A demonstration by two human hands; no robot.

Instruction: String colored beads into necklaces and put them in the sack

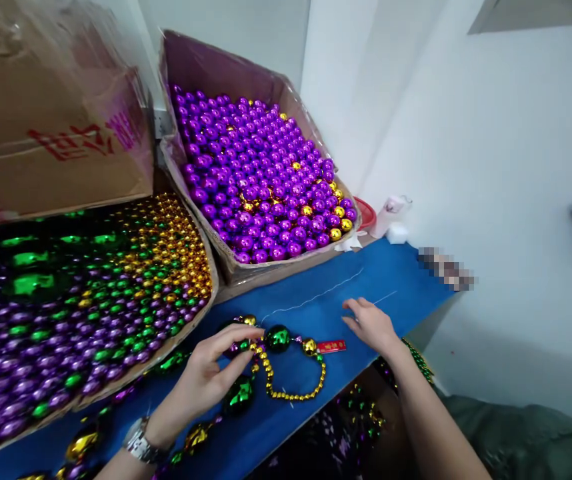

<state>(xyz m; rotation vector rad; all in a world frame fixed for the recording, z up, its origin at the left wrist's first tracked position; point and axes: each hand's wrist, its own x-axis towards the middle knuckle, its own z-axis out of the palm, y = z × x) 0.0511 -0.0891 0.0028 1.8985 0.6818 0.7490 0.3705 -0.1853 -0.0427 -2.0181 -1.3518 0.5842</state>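
Note:
My left hand (209, 367), with a metal-banded watch (139, 441) on its wrist, is closed in a pinch on a bead necklace (293, 397) at a cluster of gold beads. The strand mixes small gold beads with large green balls (279, 339); a red tag (331, 347) lies against its right side. A thin pale thread (311, 299) runs from near the pinch across the blue table. My right hand (370, 325) hovers over the table to the right, fingers curled, thumb and forefinger tips apart with nothing visible between them. A second thin line (386, 297) shows just behind it.
A carton (246, 275) full of purple and gold balls stands at the back of the blue table (286, 427). At left, another box holds purple, green and gold beads (131, 320), below a large brown carton (61, 133). More strands hang past the front edge.

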